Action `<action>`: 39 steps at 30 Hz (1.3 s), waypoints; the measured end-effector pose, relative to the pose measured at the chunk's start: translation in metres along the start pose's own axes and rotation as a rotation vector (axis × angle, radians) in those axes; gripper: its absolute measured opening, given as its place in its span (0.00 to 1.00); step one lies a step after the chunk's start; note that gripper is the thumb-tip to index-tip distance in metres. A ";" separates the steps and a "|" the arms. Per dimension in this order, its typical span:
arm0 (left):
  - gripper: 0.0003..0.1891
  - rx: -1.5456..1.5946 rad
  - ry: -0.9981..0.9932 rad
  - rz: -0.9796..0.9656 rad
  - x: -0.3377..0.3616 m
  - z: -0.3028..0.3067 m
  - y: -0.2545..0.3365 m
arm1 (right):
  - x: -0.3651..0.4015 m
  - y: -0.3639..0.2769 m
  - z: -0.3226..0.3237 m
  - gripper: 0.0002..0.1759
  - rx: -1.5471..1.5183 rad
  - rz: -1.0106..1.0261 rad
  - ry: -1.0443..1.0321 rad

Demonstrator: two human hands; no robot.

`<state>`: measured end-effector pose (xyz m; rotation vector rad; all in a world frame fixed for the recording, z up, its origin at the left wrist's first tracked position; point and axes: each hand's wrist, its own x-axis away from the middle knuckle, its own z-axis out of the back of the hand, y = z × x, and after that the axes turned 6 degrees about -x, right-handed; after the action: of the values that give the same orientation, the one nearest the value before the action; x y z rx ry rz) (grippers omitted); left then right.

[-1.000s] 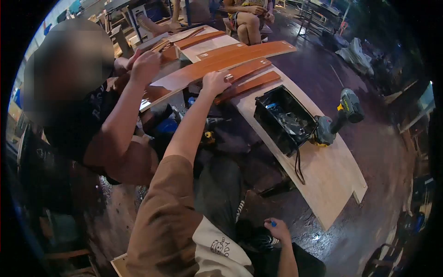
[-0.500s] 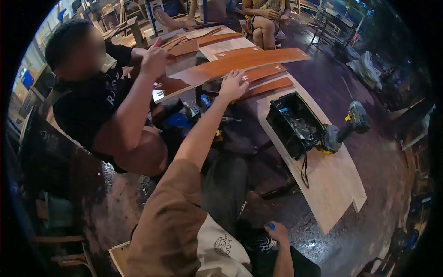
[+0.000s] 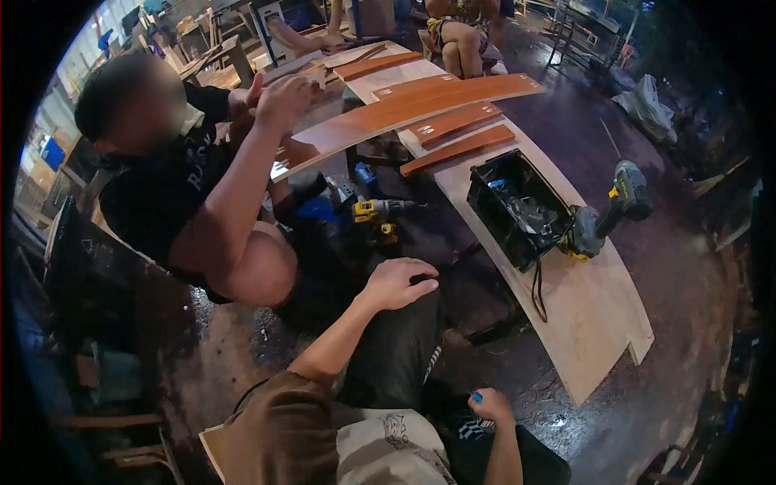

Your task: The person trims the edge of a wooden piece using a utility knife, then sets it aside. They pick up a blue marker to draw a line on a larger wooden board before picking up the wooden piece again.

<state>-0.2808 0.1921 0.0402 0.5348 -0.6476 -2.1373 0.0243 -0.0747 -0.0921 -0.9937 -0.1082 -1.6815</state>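
My left hand (image 3: 401,284) rests on my left knee, its fingers stretched out and nothing in it. Low in the view, my right hand (image 3: 492,406) is closed around a small blue object (image 3: 477,397) near my right thigh. Beyond my left hand, a long curved orange-brown board (image 3: 420,109) lies across other pieces. Two short brown strips (image 3: 457,150) lie on the pale plywood panel (image 3: 586,323). A black bin (image 3: 521,208) of small packets stands on the panel, with a grey-yellow power drill (image 3: 629,192) beside it.
A co-worker (image 3: 162,178) in a black shirt sits at the left with raised hands. Yellow power tools (image 3: 373,212) are below the boards, near that person's knees. Another person (image 3: 462,44) sits at the far end. A white sack (image 3: 647,107) lies at the right.
My left hand has come back from the brown strips to my knee. The co-worker's raised hand has shifted slightly right. My right hand still holds the blue object.
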 end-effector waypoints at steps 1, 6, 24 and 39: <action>0.19 -0.003 0.001 0.000 -0.001 -0.001 -0.001 | -0.001 -0.001 0.001 0.17 -0.001 0.003 0.001; 0.19 0.241 -0.156 0.182 -0.015 -0.005 -0.013 | 0.004 -0.002 0.008 0.20 -0.022 -0.070 -0.123; 0.14 0.361 0.943 -0.037 -0.207 0.105 -0.075 | -0.002 -0.015 0.011 0.28 0.064 -0.104 -0.123; 0.26 -0.936 0.218 0.520 -0.461 0.241 -0.388 | -0.122 0.058 -0.011 0.30 -0.124 -0.438 -0.349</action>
<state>-0.3819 0.8327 0.0600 0.0524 0.3325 -1.6075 0.0692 -0.0103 -0.2024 -1.4290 -0.4859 -1.9051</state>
